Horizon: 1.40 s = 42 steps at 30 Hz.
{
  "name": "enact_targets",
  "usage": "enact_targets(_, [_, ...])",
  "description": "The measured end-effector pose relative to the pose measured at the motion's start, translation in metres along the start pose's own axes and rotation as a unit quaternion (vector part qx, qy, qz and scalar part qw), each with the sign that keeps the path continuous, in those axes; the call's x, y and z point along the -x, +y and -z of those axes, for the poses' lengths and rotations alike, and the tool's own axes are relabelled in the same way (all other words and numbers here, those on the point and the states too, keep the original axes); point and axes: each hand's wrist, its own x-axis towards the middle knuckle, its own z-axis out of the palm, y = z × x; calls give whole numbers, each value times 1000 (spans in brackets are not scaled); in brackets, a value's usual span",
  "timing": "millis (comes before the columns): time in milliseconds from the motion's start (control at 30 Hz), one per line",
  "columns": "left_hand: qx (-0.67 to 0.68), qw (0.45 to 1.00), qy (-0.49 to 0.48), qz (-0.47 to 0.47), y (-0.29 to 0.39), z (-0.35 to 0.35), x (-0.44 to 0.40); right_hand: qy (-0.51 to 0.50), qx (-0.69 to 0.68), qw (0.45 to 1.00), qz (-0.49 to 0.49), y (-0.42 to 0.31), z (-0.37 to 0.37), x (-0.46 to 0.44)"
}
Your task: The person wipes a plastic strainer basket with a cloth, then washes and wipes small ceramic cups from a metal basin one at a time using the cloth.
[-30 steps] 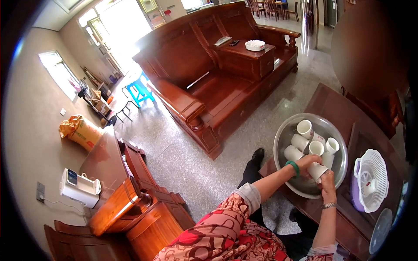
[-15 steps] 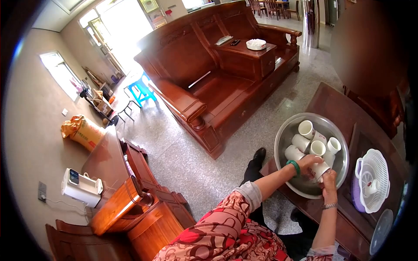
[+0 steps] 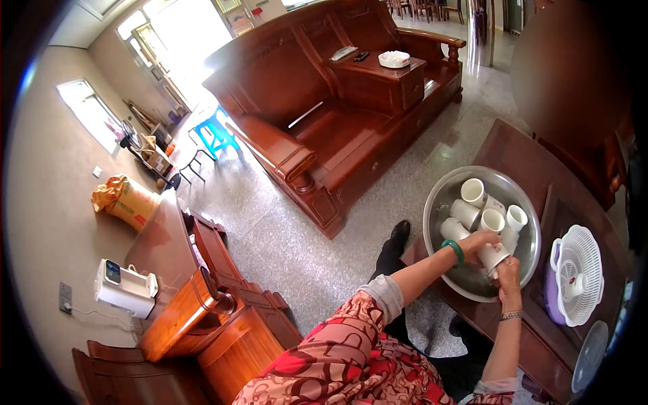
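My left hand (image 3: 480, 243), below a green bangle, is wrapped round a white cup (image 3: 494, 256) over the near part of a metal basin (image 3: 437, 202). From the right, my right hand (image 3: 508, 275) grips the rim end of the same cup; some of its fingers are hidden. Several white cups lie or stand in the basin, among them an upright one (image 3: 492, 221) just beyond my left hand and another (image 3: 474, 192) at the far side. Some water seems to show at the basin's bottom.
The basin sits on a dark wooden table (image 3: 503, 148). A white basket (image 3: 579, 270) with a purple one under it lies to the right, near a clear lid (image 3: 590, 356). A wooden sofa (image 3: 351, 135) stands beyond, and a side cabinet (image 3: 162, 236) at the left.
The held cup has turned slightly between my hands, which stay over the basin. The whole view has shifted a little, so the basin appears slightly higher.
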Motion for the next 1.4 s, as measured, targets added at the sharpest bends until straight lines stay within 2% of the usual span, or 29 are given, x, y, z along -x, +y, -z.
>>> enact_targets(67, [-97, 968, -61, -225, 0, 0, 0, -22, -41, 998, -42, -9, 7, 5])
enact_targets(100, [74, 993, -49, -83, 23, -7, 8, -28, -80, 996, -36, -9, 8, 6])
enact_targets(133, [242, 968, -34, 62, 36, -11, 13, -33, -119, 992, -30, -9, 9, 6])
enact_targets(167, [243, 967, -33, 62, 37, -11, 14, -34, -118, 992, -30, -7, 7, 5])
enact_targets(233, [157, 982, 4, 106, 37, -12, 15, 9, 33, 999, 32, 2, 1, 2])
enact_targets(267, [157, 982, 4, 107, 34, -9, 13, 9, 33, 999, 31, 8, 0, -1])
enact_targets(333, [-15, 967, -20, 253, 27, -2, 6, 12, 310, 939, 150, 3, -6, 0])
enact_targets(400, [-15, 964, -26, 264, 26, -4, 8, 14, 308, 944, 116, -4, -8, 5])
enact_targets(467, [74, 976, 7, 207, 33, -11, 14, -13, 78, 996, 51, -6, -8, 6])
enact_targets(500, [74, 976, 7, 207, 32, -13, 14, -13, 78, 996, 51, -6, -3, 6])
enact_targets(567, [212, 975, 19, 62, 30, -17, 14, -30, -47, 998, -25, -7, 9, 5])
enact_targets(667, [168, 985, -20, 33, 28, -12, 10, -27, -58, 998, -9, -11, 5, 10])
enact_targets(700, [169, 985, -20, 34, 28, -11, 11, -27, -58, 998, -11, -8, 2, 8])
enact_targets(767, [48, 988, 20, 146, 27, -9, 12, 7, 214, 967, 140, 2, -5, 5])
enact_targets(800, [48, 988, 19, 147, 28, -9, 13, 8, 213, 967, 140, -1, -9, 6])
enact_targets(867, [-39, 967, 64, 244, 32, -7, 12, 17, 290, 946, 146, -7, -16, 8])
enact_targets(900, [-46, 962, 33, 266, 42, -6, 16, 12, 271, 947, 173, 25, 1, -11])
enact_targets(933, [-45, 962, 33, 266, 36, -5, 16, 12, 271, 947, 173, 19, 0, -8])
enact_targets(967, [-59, 992, -19, 111, 24, -3, 14, 3, 138, 986, 92, 10, 0, -3])
enact_targets(1000, [-19, 997, -46, 57, 19, -2, 10, -6, 3, 1000, 9, 3, 1, 1])
enact_targets(1033, [25, 997, -77, 5, 13, -1, 7, -36, -69, 997, 20, 3, 7, 2])
enact_targets(1067, [72, 990, -112, -43, 7, 0, 3, -35, -68, 997, 20, 2, 9, 3])
enact_targets(1133, [220, 973, -19, 67, 47, -17, 22, -42, -101, 994, -3, 0, 12, 4])
enact_targets(1167, [221, 973, -19, 68, 48, -17, 22, -41, -101, 994, -4, 3, 9, 3])
enact_targets(1233, [109, 986, -5, 122, 44, -13, 21, 21, 135, 982, 128, 13, -2, -2])
enact_targets(1267, [110, 986, -5, 123, 36, -9, 15, 21, 135, 982, 127, 15, -1, -4])
enact_targets(1333, [-3, 964, -1, 267, 21, 0, 1, 15, 328, 935, 131, 6, -3, -4])
enact_targets(1367, [3, 963, -3, 268, 18, 1, 0, 23, 207, 973, 101, -4, -11, 5])
enact_targets(1400, [3, 964, -1, 268, 24, -2, 5, 21, 207, 973, 102, -4, -10, 5])
